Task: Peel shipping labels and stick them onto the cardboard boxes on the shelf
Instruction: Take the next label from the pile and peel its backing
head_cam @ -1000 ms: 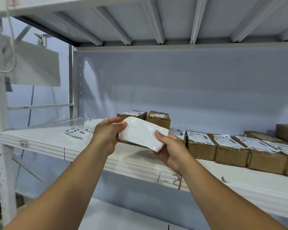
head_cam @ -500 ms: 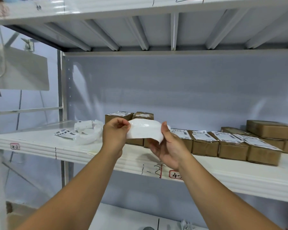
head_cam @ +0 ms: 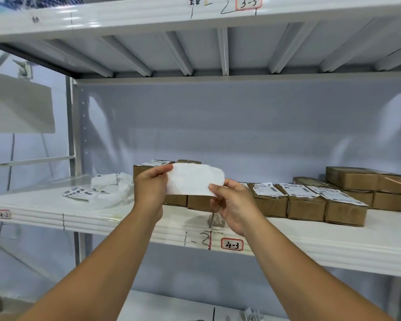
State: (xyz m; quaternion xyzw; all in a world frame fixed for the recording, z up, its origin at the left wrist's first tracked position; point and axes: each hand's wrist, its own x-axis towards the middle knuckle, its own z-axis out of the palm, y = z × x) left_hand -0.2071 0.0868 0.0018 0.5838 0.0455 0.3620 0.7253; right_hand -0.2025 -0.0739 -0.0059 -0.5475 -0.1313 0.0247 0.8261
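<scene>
Shelving unit, white metal, seen from the front; pale grey back panel with soft glare patches, perforated upright at the left.

Upper shelf: ribbed underside, front lip hand-marked, red-framed tag "3-3".

Middle shelf: glossy white board, front edge carrying the tags "4-3" and "4-2".

Lower shelf: white, only partly in view, a crumpled scrap of paper on it.

Cardboard boxes, middle shelf:
- a row running from mid-shelf toward the right end, side by side and touching, each with a printed label on top;
- a stack behind the row at the right end, two layers, no labels showing;
- a pair near the back at mid-shelf, partly hidden by the hands; the left one is labelled.

Heap of peeled backing paper: toward the left end of the middle shelf, with loose barcode labels just beside it, nearer the front edge.

Label sheet: white, blank side to the camera, slightly curved, held in the air above the front edge, in front of the pair.

Left hand: grip clamped on the sheet's left edge, thumb over fingers.

Right hand: grip pinched on the sheet's lower right corner.
</scene>
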